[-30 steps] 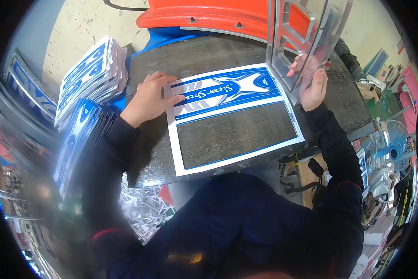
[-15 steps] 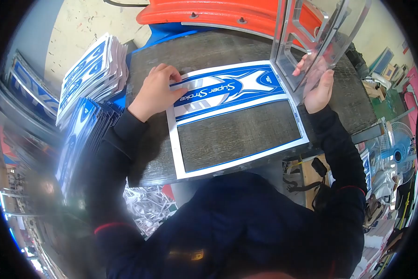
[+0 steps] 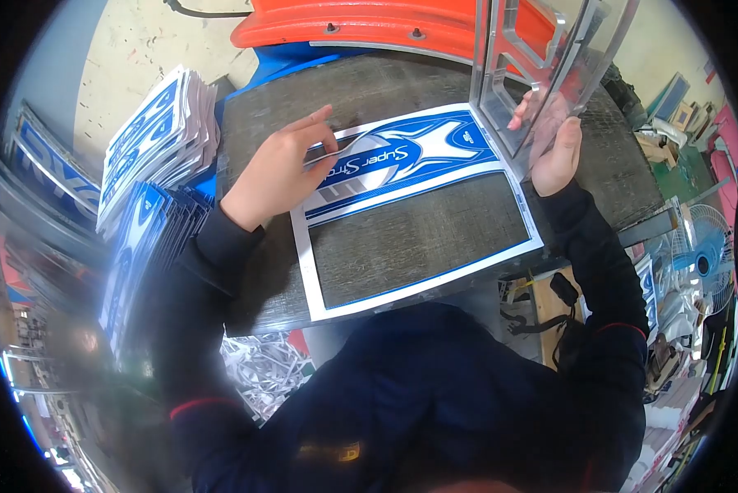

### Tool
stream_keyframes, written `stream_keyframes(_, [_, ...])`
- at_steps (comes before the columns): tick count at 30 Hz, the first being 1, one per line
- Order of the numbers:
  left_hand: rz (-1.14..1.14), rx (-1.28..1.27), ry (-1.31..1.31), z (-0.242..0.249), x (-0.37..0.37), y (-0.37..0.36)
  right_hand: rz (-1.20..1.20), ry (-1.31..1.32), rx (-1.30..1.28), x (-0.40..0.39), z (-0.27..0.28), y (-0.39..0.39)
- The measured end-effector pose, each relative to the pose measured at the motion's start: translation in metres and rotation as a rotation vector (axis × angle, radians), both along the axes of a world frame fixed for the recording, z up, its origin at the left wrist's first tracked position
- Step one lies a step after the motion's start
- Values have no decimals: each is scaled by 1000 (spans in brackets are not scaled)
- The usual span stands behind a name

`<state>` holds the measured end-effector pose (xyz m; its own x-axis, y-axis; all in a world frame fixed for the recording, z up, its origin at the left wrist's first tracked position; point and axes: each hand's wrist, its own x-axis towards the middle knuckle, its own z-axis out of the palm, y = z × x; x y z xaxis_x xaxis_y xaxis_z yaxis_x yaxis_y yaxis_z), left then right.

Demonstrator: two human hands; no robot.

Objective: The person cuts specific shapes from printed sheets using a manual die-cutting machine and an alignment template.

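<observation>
My left hand is at the left end of a blue-and-white printed panel lettered "Super Stroke". Its thumb and fingers close on the panel's edge, which curls up slightly; one finger points outward. The panel lies in the upper part of a white-bordered sheet. Below it, a cut-out window in the sheet shows the dark tabletop. My right hand grips a clear plastic die frame that stands tilted up at the sheet's right end. Some right fingers show through the clear plastic.
A dark worn board bears the sheet. Stacks of white-edged prints and blue cut panels stand at the left. An orange machine part is behind. Paper scraps lie below, a fan at right.
My left fingers have shifted to the right along the panel, and its left end is now lifted and curled. The right hand still holds the die frame up.
</observation>
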<state>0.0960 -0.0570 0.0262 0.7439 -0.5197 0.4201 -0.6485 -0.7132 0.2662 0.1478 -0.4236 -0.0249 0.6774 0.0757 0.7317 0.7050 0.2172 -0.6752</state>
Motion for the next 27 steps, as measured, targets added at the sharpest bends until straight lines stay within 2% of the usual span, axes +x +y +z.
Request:
stream_keyframes(3, [-71,-41,32,13,-12,-7,1,2,-2,0,0,0])
stream_keyframes(5, [-8,-6,325,23,-31,-17,-1,6,-9,0,0,-2])
stream_keyframes(10, [-76,-80,151,20,-64,-19,28,12,17,0,1,1])
stream_keyframes(12, [212,-290,268,25,-70,-10,43,25,41,-1,0,2])
stream_keyframes(13, [185,-461,263,9,-63,0,64,36,61,-1,0,2])
stream_keyframes(16, [292,-578,335,-7,-66,18,6,8,42,0,1,2])
stream_keyframes(17, [268,-695,377,-16,-66,22,6,7,43,0,2,2])
stream_keyframes(18, [266,-694,377,-21,-68,22,8,3,32,0,3,2])
stream_keyframes(21, [292,-774,308,-27,-71,23,-8,-4,11,-2,5,2])
stream_keyframes(23, [422,-835,129,-22,-74,38,-16,-6,3,-2,4,3])
stream_keyframes(26, [524,-1182,4,-7,-83,64,-18,-2,20,-2,1,2])
stream_keyframes(27, [539,-1193,-79,0,-89,71,-8,15,71,-1,-1,3])
